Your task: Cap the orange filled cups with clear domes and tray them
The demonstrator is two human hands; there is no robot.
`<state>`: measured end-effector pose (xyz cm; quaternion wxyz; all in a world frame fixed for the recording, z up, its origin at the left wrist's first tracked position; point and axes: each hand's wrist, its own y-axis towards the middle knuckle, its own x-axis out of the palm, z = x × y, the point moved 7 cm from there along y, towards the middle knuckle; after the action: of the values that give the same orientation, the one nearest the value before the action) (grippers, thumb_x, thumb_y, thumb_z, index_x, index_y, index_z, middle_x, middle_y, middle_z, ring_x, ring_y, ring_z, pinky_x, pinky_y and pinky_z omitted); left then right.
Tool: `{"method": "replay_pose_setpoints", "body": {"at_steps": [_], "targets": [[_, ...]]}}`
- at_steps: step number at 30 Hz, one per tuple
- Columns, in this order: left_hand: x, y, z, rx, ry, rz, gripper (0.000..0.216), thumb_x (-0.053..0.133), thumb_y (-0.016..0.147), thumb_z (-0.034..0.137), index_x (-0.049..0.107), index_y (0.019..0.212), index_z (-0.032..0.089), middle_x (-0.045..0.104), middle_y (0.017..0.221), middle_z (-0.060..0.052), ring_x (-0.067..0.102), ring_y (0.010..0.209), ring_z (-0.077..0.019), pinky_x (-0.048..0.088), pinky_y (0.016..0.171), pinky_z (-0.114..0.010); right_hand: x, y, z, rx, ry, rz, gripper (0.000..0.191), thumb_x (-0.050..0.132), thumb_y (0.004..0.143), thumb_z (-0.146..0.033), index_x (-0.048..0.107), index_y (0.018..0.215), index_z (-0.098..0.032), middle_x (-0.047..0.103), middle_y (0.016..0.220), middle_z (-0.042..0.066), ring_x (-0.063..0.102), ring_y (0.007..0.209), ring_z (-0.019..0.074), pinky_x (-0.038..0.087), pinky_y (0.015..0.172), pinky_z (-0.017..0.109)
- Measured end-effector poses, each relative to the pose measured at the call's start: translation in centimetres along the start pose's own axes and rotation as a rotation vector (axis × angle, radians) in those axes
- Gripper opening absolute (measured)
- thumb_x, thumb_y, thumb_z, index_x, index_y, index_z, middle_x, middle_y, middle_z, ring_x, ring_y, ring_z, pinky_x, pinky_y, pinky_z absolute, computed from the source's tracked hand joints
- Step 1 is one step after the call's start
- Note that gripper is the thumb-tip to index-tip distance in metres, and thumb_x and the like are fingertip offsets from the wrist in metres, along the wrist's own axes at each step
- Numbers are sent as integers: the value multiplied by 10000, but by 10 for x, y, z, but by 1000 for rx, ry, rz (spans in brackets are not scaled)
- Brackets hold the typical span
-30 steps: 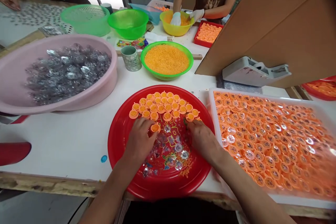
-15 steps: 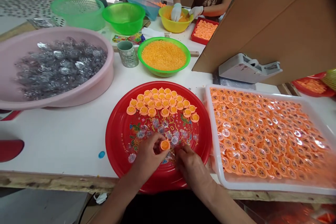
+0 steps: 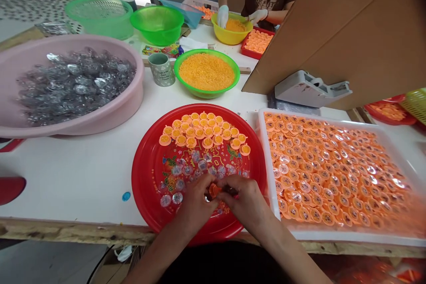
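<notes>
Over the red round tray (image 3: 143, 191), my left hand (image 3: 197, 199) is closed on a small orange toy cup (image 3: 214, 190), which is tilted on its side. My right hand (image 3: 246, 196) meets it there, fingers pinched against the cup's right side; whatever lies between those fingertips is hidden. Small clear plastic caps (image 3: 177, 198) lie scattered on the tray around my hands. Toward the tray's far side stand several orange cups (image 3: 199, 132) in rows, filled with yellow bits. Some orange bits show under my hands.
A white tray (image 3: 269, 168) of finished-looking orange cups stands at right, below a cardboard panel (image 3: 333, 31) and tape dispenser (image 3: 309, 89). Pink tub (image 3: 138, 84), mug (image 3: 161, 69) and green bowl of yellow bits (image 3: 206, 71) stand beyond. A gloved co-worker handles a yellow bowl (image 3: 229, 37).
My right hand has come up from the clear caps to meet my left hand. The orange cup has turned from facing up onto its side. The co-worker's yellow bowl has shifted right.
</notes>
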<state>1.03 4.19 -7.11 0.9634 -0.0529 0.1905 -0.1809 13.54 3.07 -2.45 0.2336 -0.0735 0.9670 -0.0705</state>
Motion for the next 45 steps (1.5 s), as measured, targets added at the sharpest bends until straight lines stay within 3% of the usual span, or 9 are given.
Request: {"method": "replay_pose_setpoints", "body": {"at_steps": [3,10,17,23,27,31,34,38,45], "targets": [[-2,1,1,-43,-81,0,209,621,712,121,621,902,209,680,895,-10,650,811,-179,525,691,-279,-9,-1,3,15,5,40,257,493,808,-86,710,848,-218,714,817,15,664,725,157,509,688,257],[-7,3,3,-45,-146,7,146,641,773,168,610,909,208,695,921,-12,668,869,-179,534,756,-275,-22,-9,34,140,-51,79,199,513,804,-149,702,803,-209,702,745,23,669,684,181,528,656,282],[-37,3,10,-67,-123,84,146,655,779,222,639,923,206,694,926,-25,666,866,-188,542,741,-278,-3,-6,32,54,-294,-27,285,497,819,-39,709,870,-222,711,833,15,666,803,172,503,769,261],[-50,-2,5,-208,-341,0,257,675,782,267,637,1032,223,713,990,-31,665,954,-205,555,800,-299,18,18,25,-74,-419,7,292,579,801,-20,664,1020,-193,653,969,55,623,856,179,482,764,252],[-46,-2,5,-212,-330,6,217,671,777,249,652,991,217,721,977,-36,670,952,-209,560,801,-305,16,17,28,-127,-290,48,233,522,853,-24,681,819,-191,646,863,37,612,787,155,475,738,237],[-41,0,2,-207,-296,7,216,669,774,254,653,989,234,723,952,-31,678,921,-218,576,746,-313,3,11,40,-24,-216,91,229,529,847,-65,604,668,-187,601,747,13,589,698,150,470,677,244],[-42,1,0,-189,-291,3,224,665,780,259,655,1003,236,721,966,-34,680,913,-217,580,739,-313,3,11,39,10,-256,120,166,511,843,-72,630,817,-185,625,824,38,608,742,172,486,706,274],[-48,2,2,-190,-310,15,234,659,794,242,652,1028,237,704,1066,-36,667,970,-200,564,821,-305,11,19,29,10,-375,195,255,489,877,-113,597,1104,-151,618,1009,110,625,825,211,502,738,318],[-44,-1,5,-216,-367,20,245,635,805,217,620,1049,232,705,1048,-37,680,951,-204,576,827,-330,29,39,24,-30,-526,138,235,526,865,-104,665,1040,-177,640,1025,104,632,849,202,489,724,279]]}}
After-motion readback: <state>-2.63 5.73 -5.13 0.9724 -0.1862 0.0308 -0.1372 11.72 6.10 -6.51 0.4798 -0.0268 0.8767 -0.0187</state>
